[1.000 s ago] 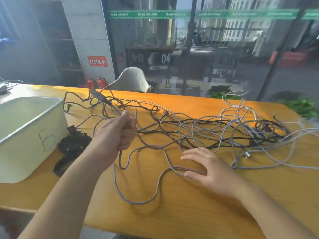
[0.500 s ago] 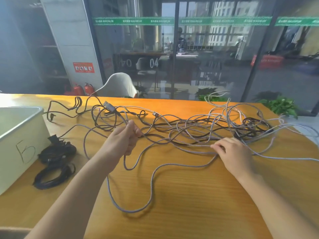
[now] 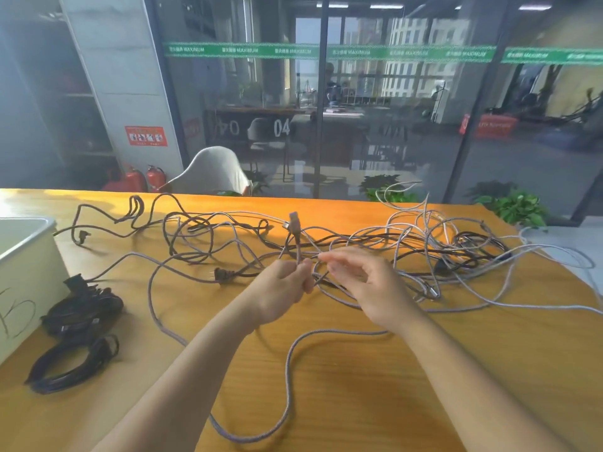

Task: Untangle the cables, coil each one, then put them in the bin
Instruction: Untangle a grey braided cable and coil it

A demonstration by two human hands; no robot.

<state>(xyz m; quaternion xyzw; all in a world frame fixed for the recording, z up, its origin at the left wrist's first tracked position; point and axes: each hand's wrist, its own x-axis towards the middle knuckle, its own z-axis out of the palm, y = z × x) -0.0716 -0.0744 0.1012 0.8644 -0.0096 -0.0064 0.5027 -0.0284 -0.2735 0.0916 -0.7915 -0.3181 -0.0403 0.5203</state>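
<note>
Since the earlier frame the right hand [image 3: 368,282] has lifted off the orange wooden desk [image 3: 375,386] toward the left hand [image 3: 282,288], which pinches the grey braided cable [image 3: 295,238] upright, plug end up. The right hand is relaxed and empty beside it; the tangle [image 3: 408,249] lies beyond both hands.

Both forearms reach fwd, bare, wrists close together. L hand [image 3: 283,290] is fisted, thumb up, pinching a thin grey cable [image 3: 297,246] (plug end sticks up above it). R hand [image 3: 365,282] hovers just beside, fingers loosely spread, gripping nothing.
</note>
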